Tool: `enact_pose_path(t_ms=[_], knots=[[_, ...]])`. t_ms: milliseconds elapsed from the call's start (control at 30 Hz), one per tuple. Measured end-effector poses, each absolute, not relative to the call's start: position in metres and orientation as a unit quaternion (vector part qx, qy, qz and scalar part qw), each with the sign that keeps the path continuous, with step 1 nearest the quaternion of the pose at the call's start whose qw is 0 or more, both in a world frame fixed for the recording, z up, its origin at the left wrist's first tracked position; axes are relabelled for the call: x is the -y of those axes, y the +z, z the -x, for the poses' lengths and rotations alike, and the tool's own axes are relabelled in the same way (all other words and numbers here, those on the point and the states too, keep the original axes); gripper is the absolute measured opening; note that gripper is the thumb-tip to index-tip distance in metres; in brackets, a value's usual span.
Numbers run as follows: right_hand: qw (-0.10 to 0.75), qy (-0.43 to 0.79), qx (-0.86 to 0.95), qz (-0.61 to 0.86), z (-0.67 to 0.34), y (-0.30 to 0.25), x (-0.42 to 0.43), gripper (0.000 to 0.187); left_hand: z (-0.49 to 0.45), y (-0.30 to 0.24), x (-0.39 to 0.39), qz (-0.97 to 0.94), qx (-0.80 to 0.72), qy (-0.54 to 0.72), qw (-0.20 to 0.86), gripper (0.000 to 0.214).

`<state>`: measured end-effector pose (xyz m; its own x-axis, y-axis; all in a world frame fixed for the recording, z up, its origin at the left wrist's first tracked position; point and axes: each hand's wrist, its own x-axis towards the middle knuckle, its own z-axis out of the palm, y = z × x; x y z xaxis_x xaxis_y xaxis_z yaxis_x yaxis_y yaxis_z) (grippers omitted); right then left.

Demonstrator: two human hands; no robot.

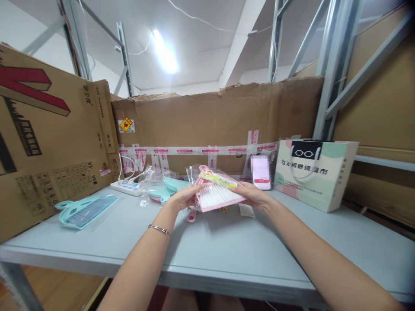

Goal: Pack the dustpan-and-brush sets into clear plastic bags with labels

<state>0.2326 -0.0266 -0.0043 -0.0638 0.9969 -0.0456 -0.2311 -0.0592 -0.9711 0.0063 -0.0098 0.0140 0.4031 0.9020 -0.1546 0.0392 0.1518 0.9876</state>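
Between my two hands is a small pink dustpan-and-brush set (218, 198) with white bristles and a yellow label, in clear plastic. My left hand (186, 196) grips its left side, fingers partly hidden behind it. On its right edge, my right hand (252, 193) is closed with the thumb on top. The set is tilted up, above the table. A pink handle (192, 215) shows below it near my left hand; what it belongs to is hidden. Left of my left hand lie teal dustpans (171, 185) in clear wrapping.
A wrapped teal dustpan-and-brush set (87, 211) lies on the grey table (233, 250) at the left. Behind are a power strip (126, 188) and a cardboard wall (194, 116). To the right, a phone (261, 172) leans upright beside a paper bag (316, 175). Metal shelf posts (324, 95) frame the space.
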Motion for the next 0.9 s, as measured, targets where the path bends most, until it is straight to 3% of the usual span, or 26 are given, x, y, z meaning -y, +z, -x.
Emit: enact_pose_path(t_ms=[200,333,467,633,800,900], knots=[[0.55,0.528,0.428,0.485,-0.228,-0.02,0.015,0.028,-0.002,0.009,0.004,-0.581,-0.329,0.321,0.672,0.036],[0.569,0.54,0.399,0.475,-0.229,-0.009,0.022,0.012,-0.001,0.007,-0.002,-0.558,-0.345,0.359,0.664,0.039],[0.547,0.586,0.422,0.424,-0.229,-0.006,0.023,0.019,-0.004,0.005,-0.003,-0.547,-0.404,0.403,0.613,0.032],[0.586,0.549,0.373,0.465,-0.226,-0.011,0.016,0.002,-0.003,0.01,0.001,-0.568,-0.367,0.393,0.623,0.029],[0.578,0.579,0.382,0.43,-0.232,0.0,0.025,0.008,0.005,0.019,0.007,-0.595,-0.29,0.364,0.655,0.036],[0.549,0.615,0.412,0.389,-0.234,0.009,0.034,0.012,0.005,0.022,0.008,-0.583,-0.319,0.39,0.637,0.026]])
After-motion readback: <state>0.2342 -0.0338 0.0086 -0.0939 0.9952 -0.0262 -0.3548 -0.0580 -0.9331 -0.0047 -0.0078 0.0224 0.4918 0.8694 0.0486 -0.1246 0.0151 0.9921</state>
